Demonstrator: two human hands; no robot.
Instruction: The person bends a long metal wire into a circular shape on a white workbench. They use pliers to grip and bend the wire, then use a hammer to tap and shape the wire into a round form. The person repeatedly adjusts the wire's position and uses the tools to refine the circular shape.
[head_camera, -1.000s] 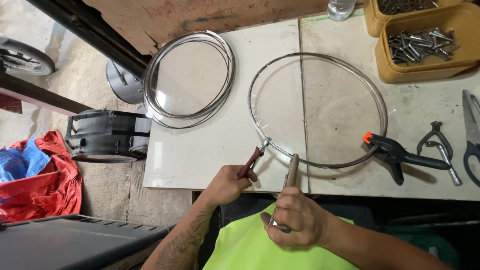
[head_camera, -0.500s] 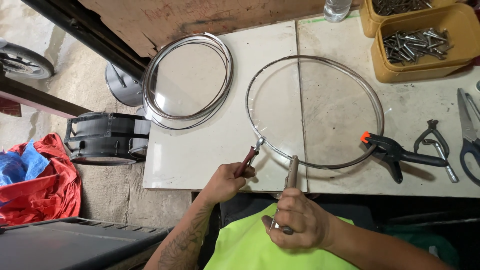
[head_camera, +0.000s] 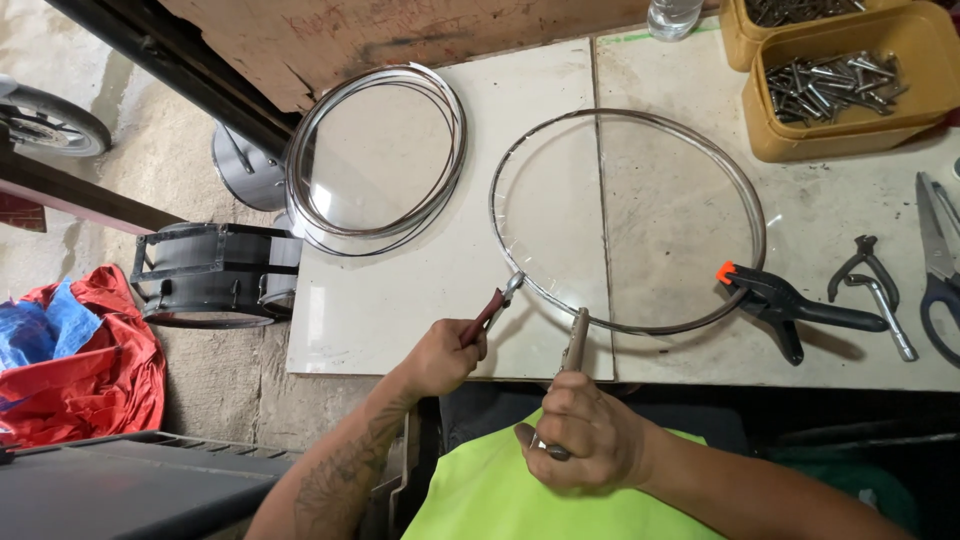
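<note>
Nearest you, your right hand (head_camera: 588, 440) is closed around the handle of a slim metal hand tool (head_camera: 572, 352), whose tip points away from you and meets the near edge of the large thin metal wire hoop (head_camera: 758, 205). Just left of it, your left hand (head_camera: 440, 355) is fisted on red-handled pliers (head_camera: 494, 308); their nose touches the hoop at its near-left edge.

The hoop lies flat on the pale tiled tabletop (head_camera: 400, 310), centred a bit right of the middle. On its right near side, a black spring clamp with an orange tip (head_camera: 790, 305) bites the hoop against the table. Further right, small black-and-metal pliers (head_camera: 872, 290) lie loose, and grey-handled scissors (head_camera: 938, 262) sit at the right edge, partly cut off.

Left of the hoop, further from you, a stack of similar metal rings (head_camera: 380, 150) overhangs the table's left edge. Far right, a yellow plastic tub of metal bolts (head_camera: 845, 85) sits with a second yellow tub (head_camera: 745, 25) behind it, partly out of view.

On the floor to the left: a black round frame (head_camera: 210, 275), a crumpled red and blue tarp (head_camera: 70, 350).
</note>
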